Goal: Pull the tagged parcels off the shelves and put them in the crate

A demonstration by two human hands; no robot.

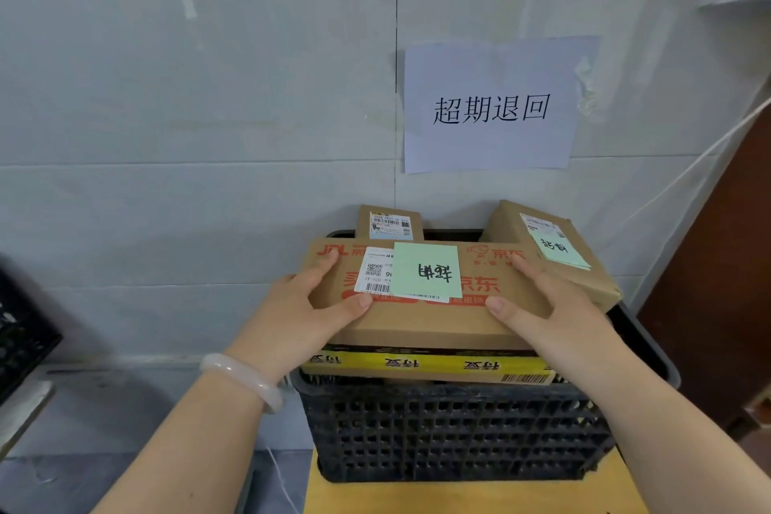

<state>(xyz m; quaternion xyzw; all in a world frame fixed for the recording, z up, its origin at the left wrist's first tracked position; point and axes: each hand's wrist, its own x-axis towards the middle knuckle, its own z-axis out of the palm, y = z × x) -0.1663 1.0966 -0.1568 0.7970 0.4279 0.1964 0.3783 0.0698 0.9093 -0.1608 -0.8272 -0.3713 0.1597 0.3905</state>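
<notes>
Black plastic crate point(459, 430) is heaped well past its rim, so that's my main worry here. The big cardboard parcel point(425, 321) sits on top of the pile, across the yellow-taped box point(417, 365), and I can't tell if its weight is fully down. If I let go while it overhangs the near side, I reckon it slides off toward me. The brown parcel point(592, 275) on the right is tilted against the back corner and touching mine, so one nudge could tip it over the rim. My left hand point(308, 296) and right hand point(538, 296) each grasp one end, fingers point(329, 263) over the top, thumbs along the near edge. The green tag point(427, 269) looks lightly stuck, so a dragged thumb might peel it.
</notes>
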